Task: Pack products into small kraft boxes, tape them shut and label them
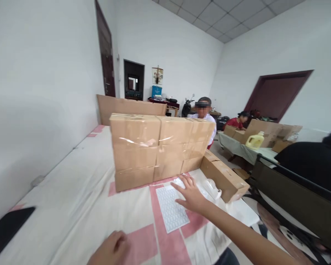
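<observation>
An improvised workroom, apparently in a home or small premises: plain white walls (179,48) and a panelled ceiling (215,14) enclose cloth-covered tables (93,191) bearing taped cardboard boxes (171,134), people (212,120) beside them, a parked scooter (187,109), a hanging picture (160,76) and a dark red door (281,94).

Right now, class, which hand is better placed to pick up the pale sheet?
Probably the right hand: it spreads over the far end of the sheet, while the left hand is curled, farther away from it.
</observation>
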